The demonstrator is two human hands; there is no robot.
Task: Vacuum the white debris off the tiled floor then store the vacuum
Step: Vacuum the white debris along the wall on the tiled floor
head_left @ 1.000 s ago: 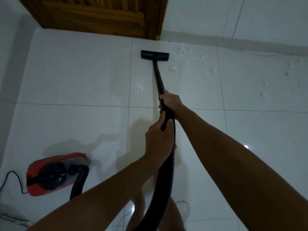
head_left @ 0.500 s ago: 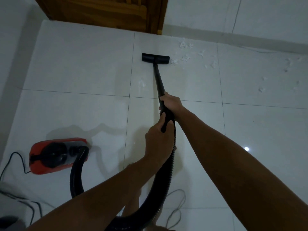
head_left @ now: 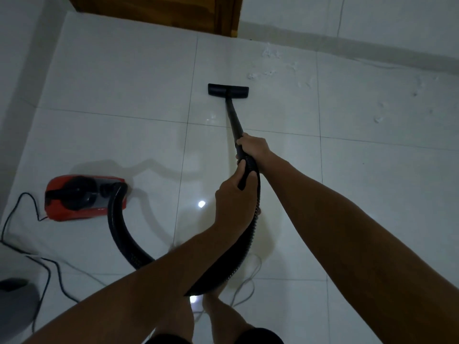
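With right hand (head_left: pixel 253 147) and left hand (head_left: pixel 234 199) both clamped on the black vacuum wand (head_left: pixel 233 117), push the flat black floor nozzle (head_left: pixel 228 90) forward and rightward, flush to the glossy white tiled floor (head_left: pixel 124 83), into the scattered white fluffy debris (head_left: pixel 270 54).

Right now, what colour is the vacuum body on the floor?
Red, with a black top handle, seen in the head view: vacuum body.

Both hands, right hand (head_left: pixel 253 148) and left hand (head_left: pixel 232 202), grip black wand (head_left: pixel 233 117); floor nozzle (head_left: pixel 228 90) centre frame, white debris (head_left: pixel 270 54) upper right, red vacuum (head_left: pixel 84 198) left.
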